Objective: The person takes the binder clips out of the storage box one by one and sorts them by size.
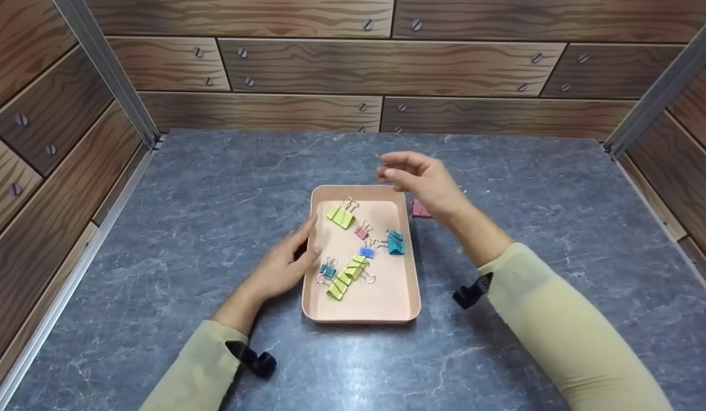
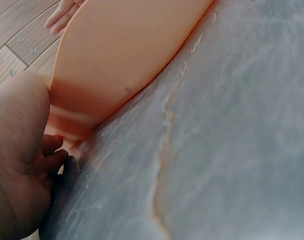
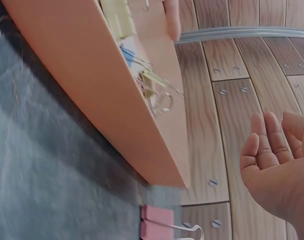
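A shallow peach tray (image 1: 361,311) sits in the middle of a grey, marble-veined tabletop (image 1: 187,200), with wood-plank panels (image 1: 387,65) printed with screw heads standing behind and to both sides. No brand, label or writing can be read anywhere — not on the tray, the clips or the panels.

The left hand (image 1: 284,262) rests against the tray's left rim, fingers straight and laid along the wall, palm on the tabletop; its grip is relaxed and it clasps nothing. The left wrist view shows the same contact from low down: the fingers (image 2: 54,150) touch the outer wall of the tray where it meets the tabletop.

The right hand (image 1: 424,182) hovers above the tray's far right corner, fingers loosely curved and spread, the palm empty — its grip holds nothing. In the right wrist view the hand (image 3: 277,165) is likewise bare-palmed.

Inside the tray lie several binder clips: a yellow-green clip (image 1: 341,216) near the far left corner, a small pink clip (image 1: 361,231) beside it, a teal clip (image 1: 395,242) by the right wall, a small blue clip (image 1: 366,251) just left of that, two more yellow-green clips (image 1: 347,277) overlapping near the middle, and a small teal-blue clip (image 1: 328,270) by the left wall.

One larger pink clip (image 1: 420,210) lies on the tabletop just outside the tray's right wall, below the right hand; the right wrist view shows it (image 3: 157,222) close to the tray's corner.
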Motion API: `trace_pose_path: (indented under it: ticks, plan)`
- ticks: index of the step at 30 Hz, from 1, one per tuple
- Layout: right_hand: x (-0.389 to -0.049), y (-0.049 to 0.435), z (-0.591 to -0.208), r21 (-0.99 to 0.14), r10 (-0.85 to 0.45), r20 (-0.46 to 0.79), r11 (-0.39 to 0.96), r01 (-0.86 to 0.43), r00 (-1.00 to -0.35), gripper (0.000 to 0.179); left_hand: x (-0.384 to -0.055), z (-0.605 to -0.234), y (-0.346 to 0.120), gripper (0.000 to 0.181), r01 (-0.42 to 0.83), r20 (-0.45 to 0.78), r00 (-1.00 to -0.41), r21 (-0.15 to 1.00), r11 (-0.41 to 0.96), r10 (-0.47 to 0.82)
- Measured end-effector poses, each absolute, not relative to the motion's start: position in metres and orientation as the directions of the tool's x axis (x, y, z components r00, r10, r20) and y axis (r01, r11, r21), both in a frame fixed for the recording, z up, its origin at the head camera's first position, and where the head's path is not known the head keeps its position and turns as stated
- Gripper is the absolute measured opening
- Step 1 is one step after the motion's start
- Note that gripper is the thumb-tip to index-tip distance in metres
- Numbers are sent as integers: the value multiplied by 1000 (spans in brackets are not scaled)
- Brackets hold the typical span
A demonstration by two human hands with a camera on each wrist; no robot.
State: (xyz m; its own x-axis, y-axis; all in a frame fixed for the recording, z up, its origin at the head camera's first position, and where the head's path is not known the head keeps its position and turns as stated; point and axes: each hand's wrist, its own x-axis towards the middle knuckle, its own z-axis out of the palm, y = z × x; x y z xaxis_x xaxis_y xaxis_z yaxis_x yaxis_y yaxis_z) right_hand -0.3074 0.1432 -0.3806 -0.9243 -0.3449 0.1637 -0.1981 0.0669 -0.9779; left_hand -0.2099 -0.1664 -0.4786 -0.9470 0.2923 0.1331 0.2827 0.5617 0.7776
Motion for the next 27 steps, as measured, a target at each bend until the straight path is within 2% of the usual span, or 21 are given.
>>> trace_pose_path:
  ticks: [7, 27]
  plan:
    - [-310, 127, -396, -993, -351, 94, 34, -113, -932, 32, -209, -479, -167, 68, 285, 130, -945, 778, 559, 301]
    - [-316, 109, -416, -985, -404, -5, 161, -65, -915, 36, -210, -477, -166, 68, 293, 140, -943, 777, 558, 301]
